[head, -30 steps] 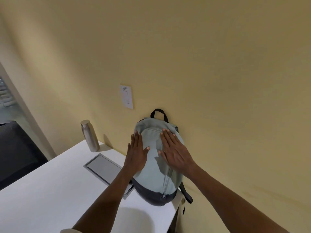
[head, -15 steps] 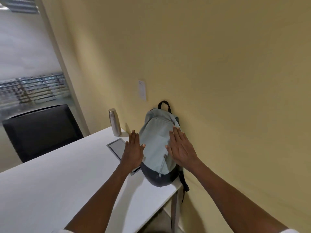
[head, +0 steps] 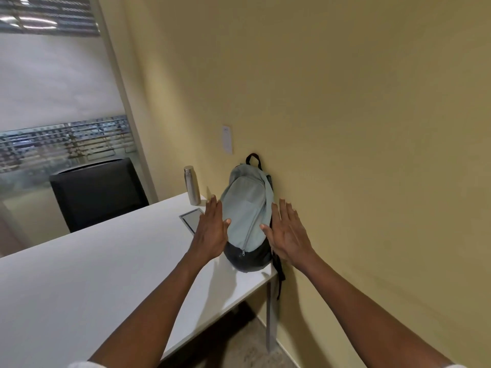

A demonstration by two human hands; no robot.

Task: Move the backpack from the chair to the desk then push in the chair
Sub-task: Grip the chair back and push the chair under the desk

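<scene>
The white surface [head: 111, 274] is seen running from the lower left up to the yellow wall [head: 345, 128], where its far right corner is met by a thin metal leg [head: 269, 314]. Most of the surface toward the left and near edge is bare, with open room there. Close to the wall, a steel bottle [head: 191, 185] is stood upright and a flat grey panel [head: 191, 218] is set into the top just beside it. A black chair [head: 98, 192] is placed at the far side of the surface, before a glass partition with blinds [head: 63, 144].

The backpack [head: 248, 208] is stood upright on the surface at the corner, leaned against the wall, with a black strap [head: 279, 272] hung over the edge. It is flanked by both hands: the left hand [head: 212, 229] is held flat and spread at its left side, and the right hand [head: 288, 232] is held flat and spread at its right side. Nothing is gripped by either hand; whether the palms are touching the fabric cannot be told.

The backpack is shown as pale grey-green with a dark base, a zip down the front and a black carry loop [head: 253, 160] at the top.
</scene>
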